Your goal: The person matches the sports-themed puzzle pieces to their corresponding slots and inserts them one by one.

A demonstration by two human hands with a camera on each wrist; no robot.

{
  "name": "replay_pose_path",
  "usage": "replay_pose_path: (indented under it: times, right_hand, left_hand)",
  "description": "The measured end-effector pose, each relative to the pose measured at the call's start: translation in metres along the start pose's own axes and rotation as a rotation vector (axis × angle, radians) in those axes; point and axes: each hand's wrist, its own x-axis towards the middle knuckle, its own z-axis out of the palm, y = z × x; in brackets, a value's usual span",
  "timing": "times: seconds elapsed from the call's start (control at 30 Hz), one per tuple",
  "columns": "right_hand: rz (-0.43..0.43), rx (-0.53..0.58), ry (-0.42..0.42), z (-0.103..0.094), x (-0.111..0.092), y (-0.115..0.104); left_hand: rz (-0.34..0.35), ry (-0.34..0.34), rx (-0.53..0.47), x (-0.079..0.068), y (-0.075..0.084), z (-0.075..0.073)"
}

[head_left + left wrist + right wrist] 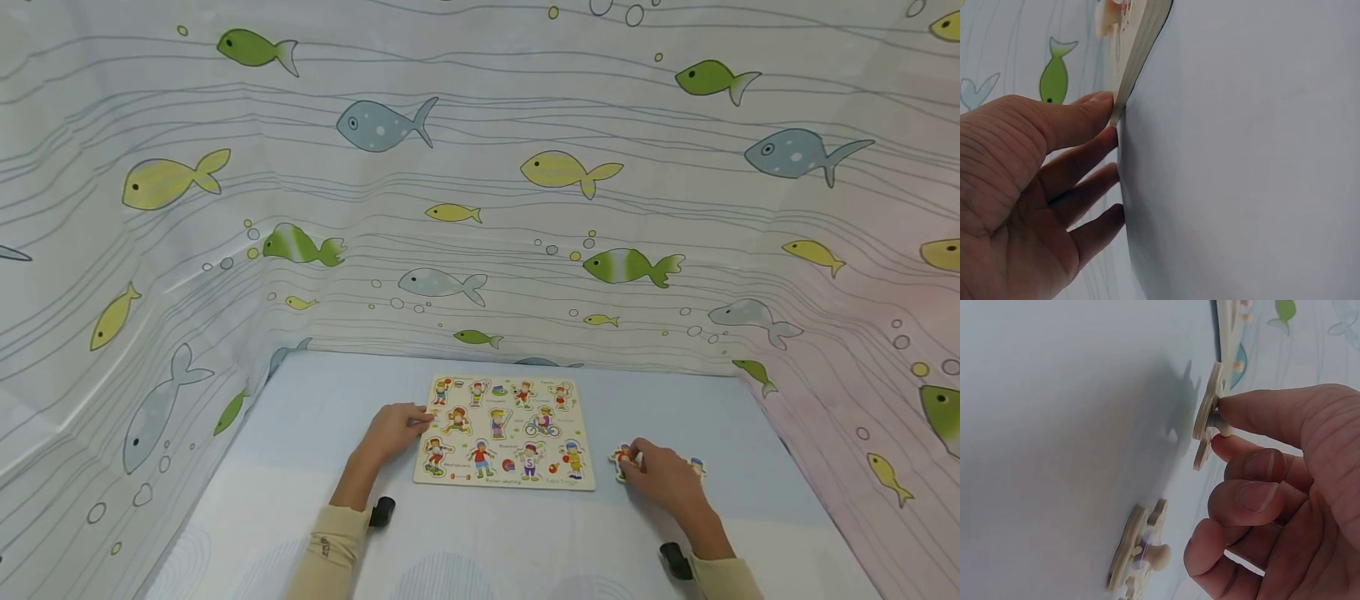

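Observation:
A wooden peg puzzle board (510, 493) with cartoon children doing sports lies flat on the table. My left hand (396, 429) rests at its left edge; in the left wrist view the thumb touches the board's corner and the other fingertips sit at the table surface. To the right of the board, my right hand (663, 475) pinches the peg of a small wooden puzzle piece (1208, 406) between thumb and index finger. The piece is tilted close over the table. Another puzzle piece (1129, 550) with a round peg lies near the right hand, partly hidden by it in the head view.
The table (495, 542) has a pale blue and white cover. A fish-printed curtain (480, 250) encloses the back and both sides. Black straps (382, 512) show at both wrists.

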Motion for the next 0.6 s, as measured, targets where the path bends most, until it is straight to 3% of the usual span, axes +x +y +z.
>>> replay_pose_path:
  times: [0.6]
  right_hand:
    - [-0.030,-0.003,-0.014,0.000,0.005,-0.023]
  left_hand:
    - [-0.019,-0.005,0.003,-0.001,0.003,0.000]
